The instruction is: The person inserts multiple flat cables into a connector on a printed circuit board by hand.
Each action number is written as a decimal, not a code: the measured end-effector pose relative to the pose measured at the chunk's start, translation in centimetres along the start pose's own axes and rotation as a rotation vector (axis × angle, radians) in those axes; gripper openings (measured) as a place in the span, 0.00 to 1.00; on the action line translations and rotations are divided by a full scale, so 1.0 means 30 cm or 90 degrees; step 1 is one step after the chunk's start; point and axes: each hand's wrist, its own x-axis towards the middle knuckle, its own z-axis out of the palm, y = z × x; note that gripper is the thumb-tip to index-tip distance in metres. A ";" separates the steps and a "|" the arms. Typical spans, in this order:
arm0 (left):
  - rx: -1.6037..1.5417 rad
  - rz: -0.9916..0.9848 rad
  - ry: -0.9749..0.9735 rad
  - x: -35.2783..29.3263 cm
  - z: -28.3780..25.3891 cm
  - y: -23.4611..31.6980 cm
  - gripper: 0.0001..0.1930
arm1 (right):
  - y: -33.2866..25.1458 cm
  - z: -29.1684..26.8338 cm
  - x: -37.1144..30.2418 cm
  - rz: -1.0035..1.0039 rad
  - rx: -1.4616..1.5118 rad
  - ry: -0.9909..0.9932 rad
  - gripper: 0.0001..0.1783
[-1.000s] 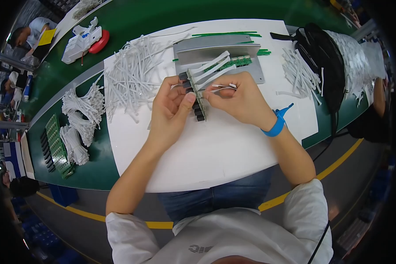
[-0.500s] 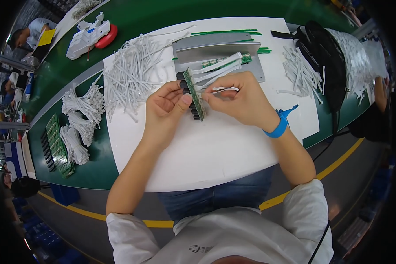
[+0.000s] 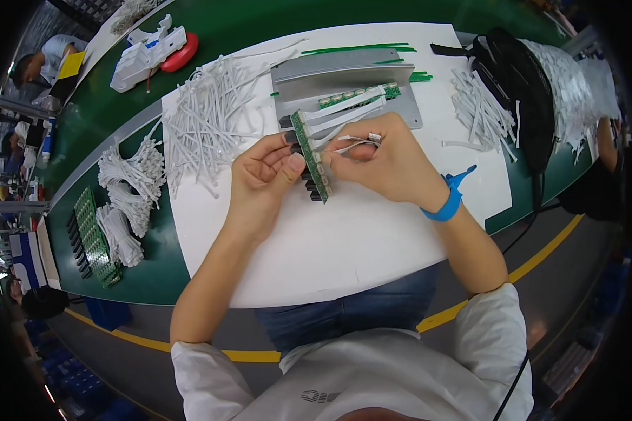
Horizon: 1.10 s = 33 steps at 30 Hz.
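Observation:
Between the thumb and fingers of my left hand (image 3: 263, 172), a narrow green circuit board (image 3: 319, 175) stands tilted on edge, black blocks along its left side. White flat cables (image 3: 345, 118) run from its upper part toward a second green board (image 3: 393, 91), which lies on a grey metal fixture (image 3: 302, 78). My right hand (image 3: 390, 161), wearing a blue wrist strap (image 3: 444, 203), pinches a white cable (image 3: 349, 144) against the right face of the held board. A small white connector shows at the cable's loose end. The fingertips hide where the cable meets the board.
A heap of white cables (image 3: 207, 123) lies left on the white sheet (image 3: 309, 259), a smaller pile (image 3: 481, 105) right. Bundled cables (image 3: 130, 168) and green boards (image 3: 95, 235) sit far left. Behind are a white-and-red device (image 3: 144, 59) and, at right, a black bag (image 3: 519, 91).
The held board has shifted very slightly, and the loose cable end above my right hand has turned so its connector shows more. Both hands keep their grips.

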 end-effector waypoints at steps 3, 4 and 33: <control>-0.014 -0.016 -0.025 -0.001 0.004 0.002 0.15 | -0.028 -0.015 -0.008 0.009 -0.027 -0.011 0.04; -0.013 -0.016 -0.021 -0.005 0.004 0.006 0.15 | -0.027 -0.013 -0.006 0.008 -0.025 -0.014 0.04; 0.016 0.019 0.054 0.013 0.007 0.047 0.19 | 0.022 0.039 0.019 -0.019 0.010 -0.036 0.14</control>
